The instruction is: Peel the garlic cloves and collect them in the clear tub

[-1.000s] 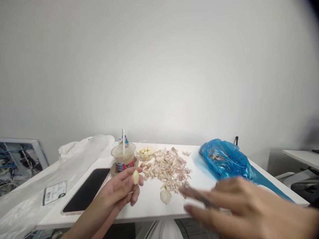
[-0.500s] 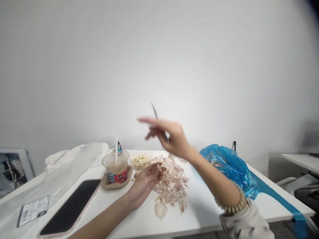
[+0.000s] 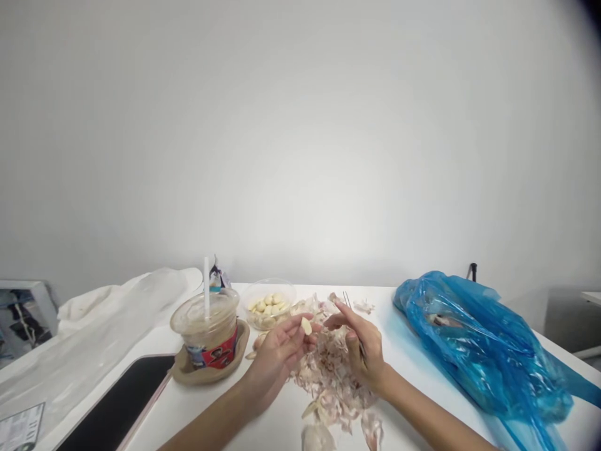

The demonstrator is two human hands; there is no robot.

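Observation:
My left hand (image 3: 277,356) pinches a peeled garlic clove (image 3: 306,326) at its fingertips, above a heap of papery garlic skins (image 3: 328,382) on the white table (image 3: 404,369). My right hand (image 3: 359,347) is closed round a thin metal tool (image 3: 347,300) whose tip sticks up past the fingers. Its fingertips reach toward the clove and almost touch it. A clear bowl of peeled cloves (image 3: 268,305) stands just behind the hands.
A plastic cup with a straw (image 3: 206,329) sits on a brown holder at the left. A dark phone (image 3: 117,410) lies at the near left. A blue plastic bag (image 3: 474,344) covers the right side; white wrapping (image 3: 103,319) lies far left.
My right hand, raised high with the tool half a second ago, has come down to the clove. My left hand has stayed over the skins. The view has moved closer to the table.

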